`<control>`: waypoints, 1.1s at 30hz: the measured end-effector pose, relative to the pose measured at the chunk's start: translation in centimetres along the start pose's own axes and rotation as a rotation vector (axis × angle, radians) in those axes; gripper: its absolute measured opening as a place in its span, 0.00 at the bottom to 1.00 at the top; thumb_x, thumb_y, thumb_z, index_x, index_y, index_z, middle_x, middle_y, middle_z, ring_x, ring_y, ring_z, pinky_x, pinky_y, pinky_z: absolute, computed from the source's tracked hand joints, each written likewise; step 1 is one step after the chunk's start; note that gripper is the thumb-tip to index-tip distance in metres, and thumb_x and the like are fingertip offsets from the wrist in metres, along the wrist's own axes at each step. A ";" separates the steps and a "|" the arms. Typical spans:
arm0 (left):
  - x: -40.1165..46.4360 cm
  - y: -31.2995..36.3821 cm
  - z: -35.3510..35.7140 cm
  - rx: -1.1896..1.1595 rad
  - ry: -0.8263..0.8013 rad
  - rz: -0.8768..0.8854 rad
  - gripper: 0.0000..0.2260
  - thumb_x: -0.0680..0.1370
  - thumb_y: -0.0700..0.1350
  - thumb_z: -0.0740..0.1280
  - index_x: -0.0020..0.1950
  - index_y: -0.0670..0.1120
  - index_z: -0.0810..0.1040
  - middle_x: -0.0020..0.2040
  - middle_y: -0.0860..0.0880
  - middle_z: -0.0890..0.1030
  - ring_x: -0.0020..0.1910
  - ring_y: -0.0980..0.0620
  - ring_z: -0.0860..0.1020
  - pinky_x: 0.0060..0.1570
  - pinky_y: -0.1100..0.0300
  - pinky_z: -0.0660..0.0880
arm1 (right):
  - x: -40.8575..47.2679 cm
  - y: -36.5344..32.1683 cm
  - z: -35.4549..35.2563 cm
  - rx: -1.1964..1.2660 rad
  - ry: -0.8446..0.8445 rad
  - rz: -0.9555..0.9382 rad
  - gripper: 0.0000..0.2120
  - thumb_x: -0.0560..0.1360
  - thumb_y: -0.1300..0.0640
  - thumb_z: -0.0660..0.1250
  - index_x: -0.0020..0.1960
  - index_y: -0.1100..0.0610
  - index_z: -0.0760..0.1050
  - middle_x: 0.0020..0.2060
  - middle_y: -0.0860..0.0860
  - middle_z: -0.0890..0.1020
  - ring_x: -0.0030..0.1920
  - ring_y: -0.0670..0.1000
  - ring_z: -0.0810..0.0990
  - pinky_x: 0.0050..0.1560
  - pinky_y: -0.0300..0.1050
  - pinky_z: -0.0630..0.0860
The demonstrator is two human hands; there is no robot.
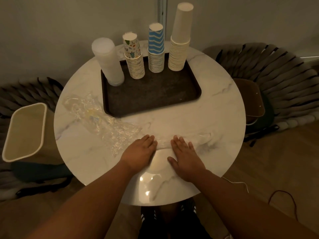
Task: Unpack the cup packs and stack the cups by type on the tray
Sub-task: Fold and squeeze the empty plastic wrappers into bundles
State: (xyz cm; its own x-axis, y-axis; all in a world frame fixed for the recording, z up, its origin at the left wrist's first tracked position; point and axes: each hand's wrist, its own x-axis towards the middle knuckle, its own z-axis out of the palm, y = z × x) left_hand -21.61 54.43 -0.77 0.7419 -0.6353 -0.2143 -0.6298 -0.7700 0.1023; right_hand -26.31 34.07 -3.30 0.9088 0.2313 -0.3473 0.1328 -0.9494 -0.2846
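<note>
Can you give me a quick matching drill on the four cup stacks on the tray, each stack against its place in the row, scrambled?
Stacks:
1. clear plastic cups
2. doodle-print cups
3. blue zigzag cups
4. plain beige cups

Places on the tray:
A. far right, tallest
B. second from left
C. far left, leaning
D. second from right

Pairs: 1-C, 2-B, 3-D, 4-A

Left hand [140, 152] flat, palm down, right hand [185, 156] same, fingers straight
</note>
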 end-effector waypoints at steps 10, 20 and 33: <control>2.3 2.0 -6.1 0.036 0.315 0.395 0.14 0.76 0.50 0.60 0.54 0.48 0.81 0.44 0.49 0.82 0.42 0.47 0.79 0.47 0.54 0.71 | -1.8 -1.9 0.1 0.486 0.539 0.248 0.10 0.79 0.55 0.62 0.50 0.60 0.80 0.47 0.54 0.82 0.49 0.55 0.80 0.49 0.39 0.67; 6.6 6.0 -4.4 -0.891 -0.067 -0.263 0.14 0.79 0.54 0.67 0.61 0.49 0.77 0.51 0.53 0.79 0.50 0.55 0.76 0.50 0.64 0.69 | -3.0 0.1 -0.9 0.921 0.560 0.620 0.18 0.78 0.51 0.66 0.33 0.57 0.68 0.31 0.51 0.73 0.33 0.47 0.70 0.34 0.34 0.65; 7.7 7.3 -1.6 -0.631 -0.160 -0.253 0.08 0.80 0.46 0.62 0.51 0.44 0.79 0.46 0.47 0.80 0.47 0.46 0.77 0.44 0.58 0.69 | -2.7 2.8 -2.9 1.374 0.661 0.760 0.19 0.78 0.54 0.66 0.67 0.59 0.71 0.58 0.52 0.78 0.59 0.53 0.78 0.55 0.42 0.72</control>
State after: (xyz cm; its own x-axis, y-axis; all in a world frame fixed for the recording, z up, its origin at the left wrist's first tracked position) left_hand -20.13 43.78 -0.10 0.7749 -0.4527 -0.4412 -0.1522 -0.8110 0.5649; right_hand -27.25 30.13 -0.55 0.6459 -0.6115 -0.4570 -0.4682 0.1555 -0.8698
